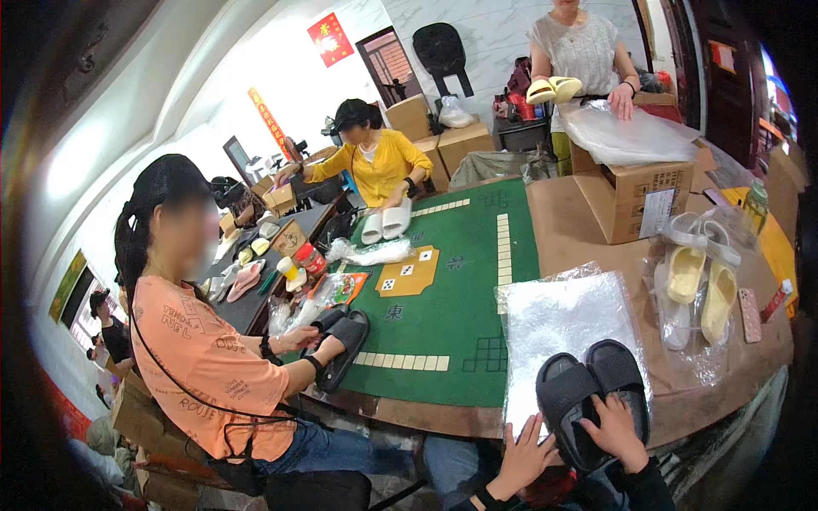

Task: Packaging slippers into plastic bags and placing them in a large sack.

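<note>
Right now, black slippers [592, 393] (paired) lie under the right hand [615, 430].

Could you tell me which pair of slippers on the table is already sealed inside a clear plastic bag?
The pale yellow pair at the table's right side; the other pairs lie unbagged.

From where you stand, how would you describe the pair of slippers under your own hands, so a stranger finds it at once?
Start at the green game mat, then go to the clear plastic bags at its near right. The black slippers lie there under both hands, left hand and right hand. The neighbouring pair is pale yellow and bagged.
</note>
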A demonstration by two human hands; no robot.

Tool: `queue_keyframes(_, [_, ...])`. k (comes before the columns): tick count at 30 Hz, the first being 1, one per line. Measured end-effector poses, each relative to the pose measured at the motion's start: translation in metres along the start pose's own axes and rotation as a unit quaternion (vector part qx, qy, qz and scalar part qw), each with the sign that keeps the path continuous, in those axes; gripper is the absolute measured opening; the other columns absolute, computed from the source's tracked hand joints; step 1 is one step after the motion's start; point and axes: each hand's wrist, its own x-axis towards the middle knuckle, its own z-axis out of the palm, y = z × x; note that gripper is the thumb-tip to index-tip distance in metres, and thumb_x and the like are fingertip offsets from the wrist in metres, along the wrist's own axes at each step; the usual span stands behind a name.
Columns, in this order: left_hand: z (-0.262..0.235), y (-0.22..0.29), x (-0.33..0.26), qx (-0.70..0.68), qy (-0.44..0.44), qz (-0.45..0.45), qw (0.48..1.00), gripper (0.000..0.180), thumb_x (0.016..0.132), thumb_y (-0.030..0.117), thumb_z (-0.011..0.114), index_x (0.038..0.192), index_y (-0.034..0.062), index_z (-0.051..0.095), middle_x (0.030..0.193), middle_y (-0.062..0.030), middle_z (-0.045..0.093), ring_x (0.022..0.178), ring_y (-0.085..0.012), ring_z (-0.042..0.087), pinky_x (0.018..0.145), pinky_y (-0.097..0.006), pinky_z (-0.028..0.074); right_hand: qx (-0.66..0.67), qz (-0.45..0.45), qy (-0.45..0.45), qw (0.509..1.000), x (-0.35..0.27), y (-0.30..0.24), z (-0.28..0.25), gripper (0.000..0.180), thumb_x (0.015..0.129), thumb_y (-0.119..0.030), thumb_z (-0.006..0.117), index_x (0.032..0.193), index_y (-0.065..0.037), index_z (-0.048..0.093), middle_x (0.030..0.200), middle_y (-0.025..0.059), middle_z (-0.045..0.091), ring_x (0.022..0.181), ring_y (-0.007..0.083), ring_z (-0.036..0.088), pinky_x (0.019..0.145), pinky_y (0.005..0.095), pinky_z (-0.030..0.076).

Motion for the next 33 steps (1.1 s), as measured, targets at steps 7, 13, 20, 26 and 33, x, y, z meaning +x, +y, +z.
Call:
queue_keyframes(7, [0.011,-0.005,-0.005,-0.01,0.015,0.012,1.0,0.03,0.085,0.032,0.059,0.109,0.0164,0.065,0.138,-0.0184,0.044,0.134,-0.0294,0.035,0.104,-0.065,0.019,0.132,-0.017,-0.065,0.989,-0.008,0.006,-0.02,0.057,0.083,-0.035,0.065,0.124,0.002,0.053,0.105,0.0233,0.055,0.106,0.0394,0.052,0.097,0.0432,0.038])
queue_keyframes(13, [0.036,-0.021,-0.006,-0.21,0.064,-0.003,0.976,0.054,0.08,0.029,0.059,0.13,0.0086,0.052,0.131,-0.0127,0.052,0.128,-0.0311,0.04,0.113,-0.056,0.017,0.322,-0.122,-0.183,0.921,-0.031,0.02,-0.044,0.062,0.082,-0.037,0.072,0.121,0.006,0.055,0.096,0.0188,0.056,0.095,0.0299,0.053,0.087,0.0341,0.041])
queue_keyframes(20, [0.044,-0.028,0.007,-0.31,0.021,0.037,0.95,0.051,0.082,0.03,0.059,0.128,0.0081,0.053,0.13,-0.0133,0.052,0.127,-0.0311,0.041,0.111,-0.052,0.02,0.334,-0.177,-0.36,0.853,-0.048,0.011,-0.057,0.059,0.086,-0.037,0.068,0.128,0.001,0.052,0.124,0.0193,0.054,0.129,0.0372,0.038,0.112,0.0454,0.02])
queue_keyframes(26, [0.039,-0.044,0.004,-0.39,-0.008,0.055,0.919,0.048,0.083,0.032,0.059,0.125,0.0076,0.055,0.13,-0.0139,0.051,0.126,-0.0312,0.042,0.109,-0.049,0.023,0.347,-0.185,-0.413,0.822,-0.049,-0.002,-0.052,0.064,0.087,-0.043,0.065,0.132,-0.001,0.049,0.133,0.0204,0.049,0.136,0.0451,0.023,0.111,0.0476,0.02])
queue_keyframes(33, [0.031,-0.072,0.0,-0.479,-0.032,0.066,0.875,0.045,0.085,0.034,0.058,0.122,0.0069,0.056,0.13,-0.0147,0.05,0.125,-0.0312,0.042,0.107,-0.045,0.027,0.272,-0.203,-0.428,0.838,-0.045,-0.033,-0.074,0.061,0.084,-0.041,0.068,0.129,-0.002,0.053,0.138,0.0212,0.046,0.136,0.0369,0.03,0.109,0.0456,0.028])
